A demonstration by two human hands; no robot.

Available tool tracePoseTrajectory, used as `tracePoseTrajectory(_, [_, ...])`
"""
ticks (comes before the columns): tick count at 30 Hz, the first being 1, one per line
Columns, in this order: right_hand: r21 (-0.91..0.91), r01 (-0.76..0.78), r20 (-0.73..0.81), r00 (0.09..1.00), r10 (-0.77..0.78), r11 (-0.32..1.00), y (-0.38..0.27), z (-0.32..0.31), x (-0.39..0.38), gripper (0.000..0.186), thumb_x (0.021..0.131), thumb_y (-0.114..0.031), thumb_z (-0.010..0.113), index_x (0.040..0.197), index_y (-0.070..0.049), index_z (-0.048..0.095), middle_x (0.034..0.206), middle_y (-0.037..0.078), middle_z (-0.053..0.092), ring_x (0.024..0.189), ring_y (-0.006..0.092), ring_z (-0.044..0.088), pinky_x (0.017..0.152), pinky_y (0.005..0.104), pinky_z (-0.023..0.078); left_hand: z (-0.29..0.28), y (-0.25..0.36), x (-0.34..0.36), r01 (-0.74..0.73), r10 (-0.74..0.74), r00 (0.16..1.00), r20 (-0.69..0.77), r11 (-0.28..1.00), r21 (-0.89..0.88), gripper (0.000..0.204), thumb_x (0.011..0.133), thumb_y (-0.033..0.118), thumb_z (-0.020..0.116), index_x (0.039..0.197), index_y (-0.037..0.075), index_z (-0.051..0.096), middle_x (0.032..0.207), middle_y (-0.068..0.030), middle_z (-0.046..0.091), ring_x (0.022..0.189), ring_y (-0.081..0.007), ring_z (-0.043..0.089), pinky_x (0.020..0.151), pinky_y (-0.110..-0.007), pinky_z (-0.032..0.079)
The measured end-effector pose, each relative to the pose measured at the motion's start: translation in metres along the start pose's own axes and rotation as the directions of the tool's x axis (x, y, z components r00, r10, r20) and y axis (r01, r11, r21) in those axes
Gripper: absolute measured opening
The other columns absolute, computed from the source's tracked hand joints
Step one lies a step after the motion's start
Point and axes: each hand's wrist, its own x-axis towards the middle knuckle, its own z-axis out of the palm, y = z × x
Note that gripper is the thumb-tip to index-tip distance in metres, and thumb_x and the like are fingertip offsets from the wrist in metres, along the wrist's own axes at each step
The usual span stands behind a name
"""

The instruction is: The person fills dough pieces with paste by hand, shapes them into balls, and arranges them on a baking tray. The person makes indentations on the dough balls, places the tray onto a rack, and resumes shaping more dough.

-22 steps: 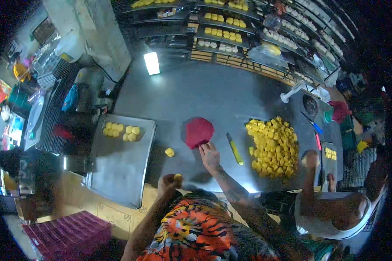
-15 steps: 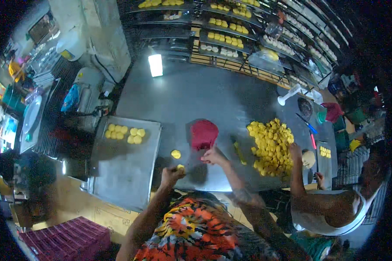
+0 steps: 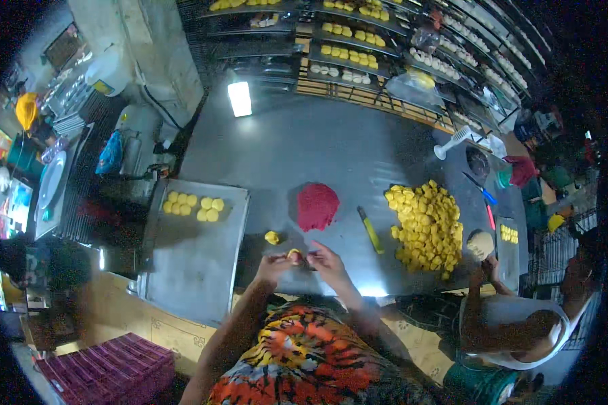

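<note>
In my left hand [image 3: 271,268], closed near the table's front edge, is a small yellow dough piece [image 3: 294,254] with dark red filling showing in it. My right hand [image 3: 329,265] is just right of this piece, its fingers stretched and apart, the tips close to the dough; whether they touch it I cannot tell. Beyond both hands lies a mound of crumbly red filling [image 3: 317,206]. Another yellow dough lump [image 3: 271,237] rests on the table just past my left hand.
On the left sits a metal tray [image 3: 189,270] with yellow dough balls. A yellow-green cutter [image 3: 370,231] and a heap of yellow dough pieces [image 3: 422,226] lie to the right. Beyond the heap, a co-worker's hands [image 3: 490,268] are near a pale dough ball [image 3: 480,245]. Loaded racks [image 3: 358,88] stand behind.
My right hand has come back from the red mound to beside my left hand. Red filling now shows in the dough my left hand holds, which has moved slightly right.
</note>
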Motion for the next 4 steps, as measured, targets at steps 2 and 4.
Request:
tracePoseTrajectory(2, [0.143, -0.007, -0.025, 1.000, 0.011, 0.990, 0.020, -0.017, 0.007, 0.048, 0.089, -0.030, 0.071, 0.129, -0.008, 0.059, 0.117, 0.016, 0.067, 0.103, 0.0259, 0.066, 0.088, 0.0351, 0.050, 0.025, -0.002, -0.008, -0.146, 0.139, 0.989, 0.055, 0.977, 0.155, 0.032, 0.086, 0.028, 0.076, 0.099, -0.001, 0.071, 0.090, -0.0064, 0.072, 0.077, -0.0122, 0.065, 0.071, -0.026, 0.051])
tracePoseTrajectory(4, [-0.164, 0.087, 0.203, 0.978, -0.053, 0.983, 0.031, -0.028, 0.019, 0.052, 0.092, -0.030, 0.069, 0.138, -0.012, 0.053, 0.124, 0.017, 0.065, 0.103, 0.0269, 0.066, 0.091, 0.0337, 0.049, 0.009, -0.022, 0.001, -0.176, 0.173, 0.983, 0.063, 0.786, 0.592, 0.033, 0.084, 0.027, 0.079, 0.113, 0.016, 0.071, 0.094, -0.0059, 0.074, 0.090, -0.0147, 0.068, 0.081, -0.027, 0.052])
